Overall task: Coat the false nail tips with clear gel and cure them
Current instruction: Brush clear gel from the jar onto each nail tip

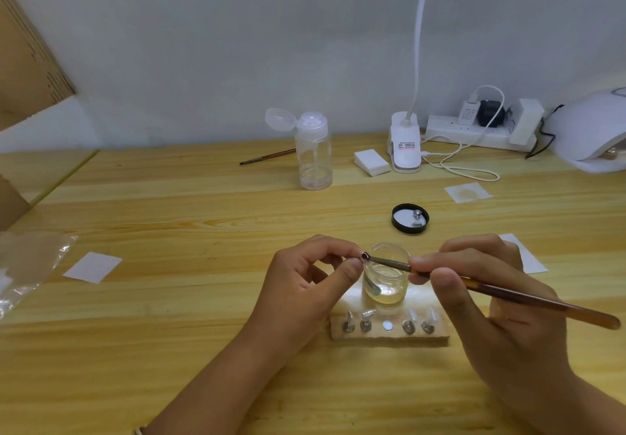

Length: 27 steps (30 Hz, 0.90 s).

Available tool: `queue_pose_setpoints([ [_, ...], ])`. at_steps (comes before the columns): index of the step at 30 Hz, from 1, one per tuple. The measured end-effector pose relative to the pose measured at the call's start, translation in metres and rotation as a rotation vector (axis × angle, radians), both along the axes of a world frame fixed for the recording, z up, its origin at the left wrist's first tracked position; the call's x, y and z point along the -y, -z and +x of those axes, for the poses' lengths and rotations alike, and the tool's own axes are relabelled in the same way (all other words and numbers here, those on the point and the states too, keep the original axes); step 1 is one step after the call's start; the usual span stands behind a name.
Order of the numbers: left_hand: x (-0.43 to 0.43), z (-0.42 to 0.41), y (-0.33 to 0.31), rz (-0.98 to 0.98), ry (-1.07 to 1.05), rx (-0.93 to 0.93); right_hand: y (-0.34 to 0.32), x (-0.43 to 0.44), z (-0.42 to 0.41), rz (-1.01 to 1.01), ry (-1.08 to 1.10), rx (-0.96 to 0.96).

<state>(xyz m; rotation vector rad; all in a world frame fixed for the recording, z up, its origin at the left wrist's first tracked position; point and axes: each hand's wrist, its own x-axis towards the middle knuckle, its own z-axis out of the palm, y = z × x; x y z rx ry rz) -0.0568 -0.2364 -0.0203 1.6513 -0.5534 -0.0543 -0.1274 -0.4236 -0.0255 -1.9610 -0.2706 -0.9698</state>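
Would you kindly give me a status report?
Left hand pinches small nail tip; right hand holds brown-handled brush against it. Open clear glass gel jar just beyond. Nothing obstructing.

Two hands (305,279) (491,299), two brushes (508,294) (267,157), one jar (386,285), one lid (404,228), four holders (348,325) (366,323) (409,325) (428,325) in one block (389,337).

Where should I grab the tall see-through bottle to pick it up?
Probably hold the bottle round its straight clear middle, from its right side. It stands upright with round, even walls; its flip cap hangs open at the top left and a spare brush lies by its left, so a grip from above or left looks awkward.
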Motion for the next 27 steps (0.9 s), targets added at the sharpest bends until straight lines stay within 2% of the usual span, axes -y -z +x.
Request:
queue_pose_setpoints([
  [10, 0.0006, -0.0006, -0.001, -0.017, -0.025, -0.018, -0.0009, -0.0003, -0.002, -0.004, 0.016, -0.006],
  [20, 0.0005, -0.0006, -0.0009, 0.018, -0.018, -0.01, -0.001, 0.0004, -0.0008, -0.031, 0.005, 0.073],
  [27, 0.0011, -0.0018, -0.0015, 0.014, -0.038, -0.013, -0.0005, -0.0019, 0.0016, -0.077, 0.002, 0.046],
])
